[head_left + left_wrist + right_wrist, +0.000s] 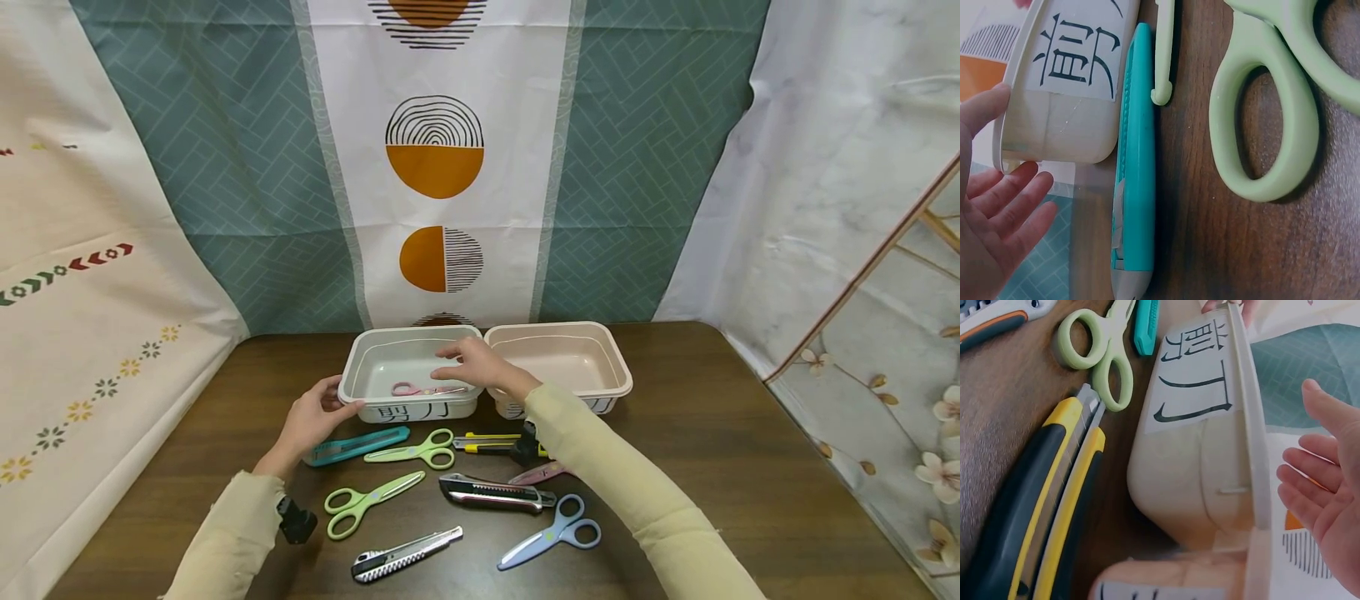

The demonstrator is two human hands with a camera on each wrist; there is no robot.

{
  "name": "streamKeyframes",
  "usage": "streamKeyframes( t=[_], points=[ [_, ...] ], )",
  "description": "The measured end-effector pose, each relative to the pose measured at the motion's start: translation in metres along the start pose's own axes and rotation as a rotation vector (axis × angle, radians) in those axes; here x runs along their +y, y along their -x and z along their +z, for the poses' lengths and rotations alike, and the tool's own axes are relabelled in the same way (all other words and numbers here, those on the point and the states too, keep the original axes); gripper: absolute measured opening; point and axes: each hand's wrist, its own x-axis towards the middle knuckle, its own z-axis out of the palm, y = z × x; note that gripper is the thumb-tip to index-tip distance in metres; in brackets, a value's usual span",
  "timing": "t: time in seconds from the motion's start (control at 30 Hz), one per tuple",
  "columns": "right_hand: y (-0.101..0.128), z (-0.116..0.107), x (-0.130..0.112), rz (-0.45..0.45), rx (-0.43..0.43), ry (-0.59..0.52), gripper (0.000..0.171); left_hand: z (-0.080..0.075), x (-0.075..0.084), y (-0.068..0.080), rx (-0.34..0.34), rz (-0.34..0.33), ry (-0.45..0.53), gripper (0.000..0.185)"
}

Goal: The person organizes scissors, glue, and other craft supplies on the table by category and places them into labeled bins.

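The dark wooden table has free room at my right. Near me lie scissors and cutters — the teal cutter just before the left bin. My left hand touches its rim, fingers relaxed. My right hand hovers spread above it; the pink scissors lie inside.

Staged tabletop, hung backdrop cloths

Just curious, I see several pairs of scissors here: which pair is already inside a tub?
The pink scissors: they alone lie inside the left tub, under the right hand. The green and blue pairs lie on the table.
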Motion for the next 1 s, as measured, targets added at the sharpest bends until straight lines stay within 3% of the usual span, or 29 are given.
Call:
streamKeyframes(
  t=[0.4, 0.7, 1.0],
  points=[
    [0.021, -0.022, -0.002, -0.01, -0.031, 0.008, 0.056, 0.0, 0.001, 0.0, -0.003, 0.0, -0.008, 0.062],
    [0.043, -0.039, -0.004, -0.087, -0.01, 0.088, 0.059, 0.001, 0.003, 0.0, 0.005, -0.006, -0.014, 0.061],
    [0.068, -0.052, 0.003, -0.043, -0.011, 0.065, 0.065, 0.003, 0.004, -0.003, 0.01, -0.011, -0.023, 0.061]
  ],
)
